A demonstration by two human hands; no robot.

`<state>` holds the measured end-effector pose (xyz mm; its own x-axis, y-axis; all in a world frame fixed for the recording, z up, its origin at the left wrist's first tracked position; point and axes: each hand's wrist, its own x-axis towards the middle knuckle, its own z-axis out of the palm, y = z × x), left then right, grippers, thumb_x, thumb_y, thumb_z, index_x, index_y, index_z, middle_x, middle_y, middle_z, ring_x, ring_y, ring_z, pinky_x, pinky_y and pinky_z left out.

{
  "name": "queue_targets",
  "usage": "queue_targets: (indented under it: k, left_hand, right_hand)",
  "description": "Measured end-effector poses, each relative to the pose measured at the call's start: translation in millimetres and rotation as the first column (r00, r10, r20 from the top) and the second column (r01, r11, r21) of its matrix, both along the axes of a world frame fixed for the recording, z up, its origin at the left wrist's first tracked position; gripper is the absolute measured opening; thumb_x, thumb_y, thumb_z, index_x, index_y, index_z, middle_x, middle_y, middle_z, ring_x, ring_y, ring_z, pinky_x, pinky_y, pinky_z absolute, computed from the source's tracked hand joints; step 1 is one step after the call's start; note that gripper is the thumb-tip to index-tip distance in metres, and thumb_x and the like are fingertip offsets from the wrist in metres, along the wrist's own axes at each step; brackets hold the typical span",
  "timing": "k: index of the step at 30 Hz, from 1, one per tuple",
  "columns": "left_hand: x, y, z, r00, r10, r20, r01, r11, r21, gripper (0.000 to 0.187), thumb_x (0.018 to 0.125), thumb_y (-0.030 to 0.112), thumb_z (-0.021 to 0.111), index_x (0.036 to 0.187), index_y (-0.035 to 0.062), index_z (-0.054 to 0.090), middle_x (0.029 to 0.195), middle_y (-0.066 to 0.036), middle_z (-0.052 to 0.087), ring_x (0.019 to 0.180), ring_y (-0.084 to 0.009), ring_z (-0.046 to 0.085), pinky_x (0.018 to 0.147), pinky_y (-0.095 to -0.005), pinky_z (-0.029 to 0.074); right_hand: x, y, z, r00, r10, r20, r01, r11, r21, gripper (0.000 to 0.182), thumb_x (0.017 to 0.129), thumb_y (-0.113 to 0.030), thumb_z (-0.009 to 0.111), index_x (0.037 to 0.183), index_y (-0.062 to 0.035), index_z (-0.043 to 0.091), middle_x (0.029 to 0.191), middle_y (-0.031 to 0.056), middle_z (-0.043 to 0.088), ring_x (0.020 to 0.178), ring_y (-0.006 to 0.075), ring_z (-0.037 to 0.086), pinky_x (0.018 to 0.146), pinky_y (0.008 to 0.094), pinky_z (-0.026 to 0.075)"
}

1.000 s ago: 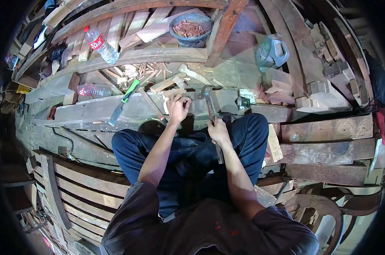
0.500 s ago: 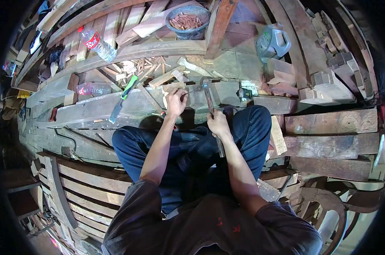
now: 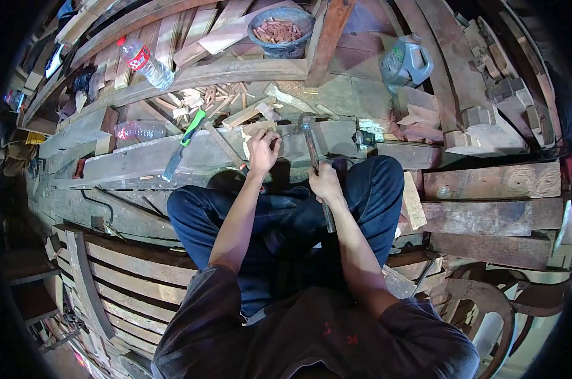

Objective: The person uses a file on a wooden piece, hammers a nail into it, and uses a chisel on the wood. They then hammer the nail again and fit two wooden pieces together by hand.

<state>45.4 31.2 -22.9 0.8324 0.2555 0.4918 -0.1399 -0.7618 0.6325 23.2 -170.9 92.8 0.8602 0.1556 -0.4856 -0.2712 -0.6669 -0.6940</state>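
My right hand [image 3: 325,181] is closed around the handle of a hammer [image 3: 312,148], whose head rests at or just above the thick plank in front of my knees. My left hand [image 3: 263,150] is pinched over the same plank [image 3: 204,153], beside a small pale wood block [image 3: 255,130]. From its fingers a thin dark rod [image 3: 286,134] points right, toward the hammer head; its exact kind is too small to tell. Left of that hand lies a chisel [image 3: 183,145] with a green handle. A red-and-black handle shows partly behind my left wrist.
Wood offcuts [image 3: 216,98] are scattered beyond the plank. A bucket [image 3: 281,35] of small wood pieces stands farther back. A labelled plastic bottle [image 3: 145,63], another bottle lying down [image 3: 139,131], and a blue jug [image 3: 407,63] are around. Stacked boards [image 3: 491,180] lie right.
Very little differs. The fingers of my left hand have shifted slightly, and the hammer stays in almost the same position in my right hand.
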Motion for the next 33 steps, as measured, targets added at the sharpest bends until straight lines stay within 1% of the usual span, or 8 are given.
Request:
queue_targets:
  k: [6, 12, 15, 19, 22, 25, 30, 33]
  left_hand:
    - [0, -3, -1, 0.997, 0.039, -0.066, -0.041, 0.999, -0.025, 0.006, 0.077, 0.007, 0.073, 0.082, 0.0057, 0.070, 0.077, -0.010, 0.063, 0.065, -0.0277, 0.062, 0.062, -0.0405, 0.050]
    - [0, -3, -1, 0.998, 0.052, -0.036, -0.053, 0.998, -0.027, 0.006, 0.075, 0.008, 0.072, 0.081, 0.0059, 0.071, 0.078, -0.010, 0.064, 0.069, -0.0293, 0.063, 0.067, -0.0413, 0.050]
    - [1, -4, 0, 0.998, 0.069, 0.000, -0.069, 0.997, -0.038, 0.007, 0.074, 0.007, 0.072, 0.081, 0.0059, 0.071, 0.081, -0.011, 0.066, 0.076, -0.0311, 0.064, 0.070, -0.0420, 0.051]
    - [1, -3, -2, 0.995, 0.058, -0.086, -0.066, 0.993, -0.097, 0.007, 0.074, 0.008, 0.072, 0.082, 0.0057, 0.071, 0.083, -0.012, 0.067, 0.083, -0.0332, 0.065, 0.074, -0.0438, 0.051]
    - [0, -3, -2, 0.997, 0.076, -0.012, -0.076, 0.996, -0.040, 0.008, 0.075, 0.009, 0.073, 0.081, 0.0053, 0.071, 0.083, -0.013, 0.067, 0.082, -0.0333, 0.065, 0.074, -0.0432, 0.051]
    - [0, -4, -2, 0.993, 0.065, -0.095, -0.074, 0.992, -0.099, 0.007, 0.075, 0.009, 0.073, 0.081, 0.0051, 0.071, 0.082, -0.013, 0.066, 0.081, -0.0334, 0.064, 0.074, -0.0431, 0.050]
    - [-1, -3, 2, 0.999, 0.030, -0.037, -0.032, 0.996, -0.078, 0.007, 0.076, 0.009, 0.073, 0.080, 0.0047, 0.070, 0.079, -0.012, 0.065, 0.078, -0.0339, 0.063, 0.071, -0.0438, 0.050]
    - [-1, -2, 4, 0.999, 0.042, -0.011, -0.043, 0.997, -0.069, 0.007, 0.074, 0.006, 0.073, 0.080, 0.0049, 0.070, 0.080, -0.012, 0.065, 0.078, -0.0337, 0.064, 0.072, -0.0432, 0.050]
  right_hand:
    - [-1, 1, 9, 0.999, 0.050, 0.016, -0.049, 0.998, -0.036, 0.029, 0.094, -0.016, 0.054, 0.095, 0.0128, 0.054, 0.066, 0.0271, 0.064, 0.044, 0.0330, 0.064, 0.040, 0.0424, 0.050]
    - [-4, 2, 13, 0.998, 0.056, 0.024, -0.056, 0.998, -0.006, 0.036, 0.098, -0.023, 0.050, 0.097, 0.0131, 0.054, 0.067, 0.0280, 0.064, 0.043, 0.0333, 0.063, 0.039, 0.0427, 0.049]
    - [-10, 8, 28, 0.997, 0.070, 0.022, -0.069, 0.997, -0.033, 0.040, 0.100, -0.027, 0.048, 0.099, 0.0125, 0.054, 0.071, 0.0317, 0.064, 0.054, 0.0412, 0.066, 0.048, 0.0481, 0.053]
    - [-14, 9, 2, 0.964, 0.124, 0.237, -0.102, 0.989, -0.104, 0.041, 0.101, -0.030, 0.047, 0.098, 0.0100, 0.055, 0.079, 0.0378, 0.062, 0.083, 0.0534, 0.063, 0.071, 0.0571, 0.052]
    - [-11, 9, -1, 0.970, 0.147, 0.194, -0.121, 0.983, -0.138, 0.041, 0.101, -0.031, 0.047, 0.096, 0.0096, 0.055, 0.078, 0.0377, 0.062, 0.079, 0.0531, 0.064, 0.068, 0.0576, 0.052]
    - [-15, 15, 26, 0.992, 0.042, 0.116, -0.034, 0.997, -0.074, 0.041, 0.101, -0.031, 0.047, 0.097, 0.0092, 0.055, 0.077, 0.0378, 0.061, 0.076, 0.0536, 0.063, 0.066, 0.0587, 0.051]
    - [-15, 8, -4, 0.911, 0.190, 0.366, -0.136, 0.976, -0.168, 0.040, 0.101, -0.031, 0.048, 0.100, 0.0082, 0.053, 0.077, 0.0376, 0.061, 0.079, 0.0539, 0.062, 0.067, 0.0607, 0.049]
    - [-15, 12, -3, 0.936, 0.179, 0.304, -0.120, 0.972, -0.204, 0.038, 0.101, -0.031, 0.047, 0.100, 0.0071, 0.053, 0.077, 0.0374, 0.061, 0.080, 0.0542, 0.062, 0.068, 0.0616, 0.049]
